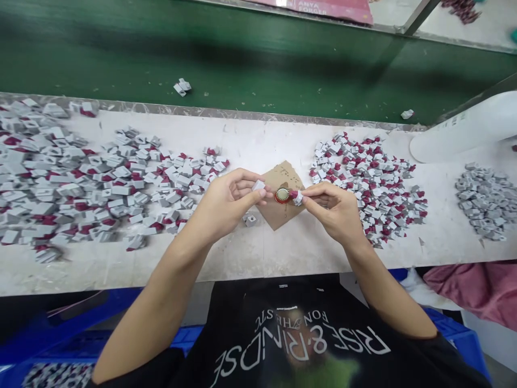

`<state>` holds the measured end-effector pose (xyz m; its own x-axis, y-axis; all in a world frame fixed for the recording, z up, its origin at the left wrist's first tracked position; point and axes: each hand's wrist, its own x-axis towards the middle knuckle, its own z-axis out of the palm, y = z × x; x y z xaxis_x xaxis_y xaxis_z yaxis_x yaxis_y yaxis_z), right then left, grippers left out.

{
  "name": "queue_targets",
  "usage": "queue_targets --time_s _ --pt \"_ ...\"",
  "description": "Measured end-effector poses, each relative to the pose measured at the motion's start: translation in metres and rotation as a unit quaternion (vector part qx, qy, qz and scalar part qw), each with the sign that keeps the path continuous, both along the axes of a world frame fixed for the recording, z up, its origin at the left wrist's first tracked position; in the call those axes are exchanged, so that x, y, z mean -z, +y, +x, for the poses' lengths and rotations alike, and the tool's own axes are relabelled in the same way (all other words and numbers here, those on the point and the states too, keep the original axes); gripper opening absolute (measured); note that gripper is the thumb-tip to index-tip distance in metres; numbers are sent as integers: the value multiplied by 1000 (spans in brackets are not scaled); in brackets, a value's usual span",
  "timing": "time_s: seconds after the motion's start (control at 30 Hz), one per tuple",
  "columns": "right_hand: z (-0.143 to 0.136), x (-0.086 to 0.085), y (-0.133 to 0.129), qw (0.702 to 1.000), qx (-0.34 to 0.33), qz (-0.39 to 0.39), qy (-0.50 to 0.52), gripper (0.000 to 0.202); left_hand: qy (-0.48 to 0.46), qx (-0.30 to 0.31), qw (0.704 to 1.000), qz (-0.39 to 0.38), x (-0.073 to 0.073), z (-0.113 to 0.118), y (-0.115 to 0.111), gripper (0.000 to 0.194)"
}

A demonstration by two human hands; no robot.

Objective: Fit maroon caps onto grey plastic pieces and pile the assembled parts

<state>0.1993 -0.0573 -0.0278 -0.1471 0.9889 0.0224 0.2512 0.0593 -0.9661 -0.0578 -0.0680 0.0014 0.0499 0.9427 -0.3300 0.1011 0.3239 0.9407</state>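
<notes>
Between the thumb and fingers of my left hand (232,200) is a small grey-white piece (258,186). My right hand (333,207) pinches a small grey and dark red piece (298,198) by its grey end. Its red end is at the right side of a small round container with a red rim (282,194); whether they touch is hard to tell. The container rests on a brown cardboard square (274,216), between my two hands. A loose grey piece (250,220) lies just left of the cardboard.
Grey and red pieces (117,188) cover the table's left; another pile (371,183) lies right of my right hand. Grey pieces (487,202) and a white cylinder (464,126) are farther right. A green surface (242,59) runs behind the white table (242,258). Blue crates are below.
</notes>
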Motion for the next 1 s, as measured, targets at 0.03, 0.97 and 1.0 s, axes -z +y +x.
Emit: queue_targets --time_s 0.03,0.97,1.0 --pt "-2 0 0 1000 -4 -3 -2 10 6 -3 1000 -1 -1 0 0 15" --pt "-6 2 9 998 -31 -57 -7 9 -4 -14 1000 19 8 12 12 14" --pt "-6 2 9 998 -32 -53 -12 9 -3 -13 1000 25 9 11 12 14"
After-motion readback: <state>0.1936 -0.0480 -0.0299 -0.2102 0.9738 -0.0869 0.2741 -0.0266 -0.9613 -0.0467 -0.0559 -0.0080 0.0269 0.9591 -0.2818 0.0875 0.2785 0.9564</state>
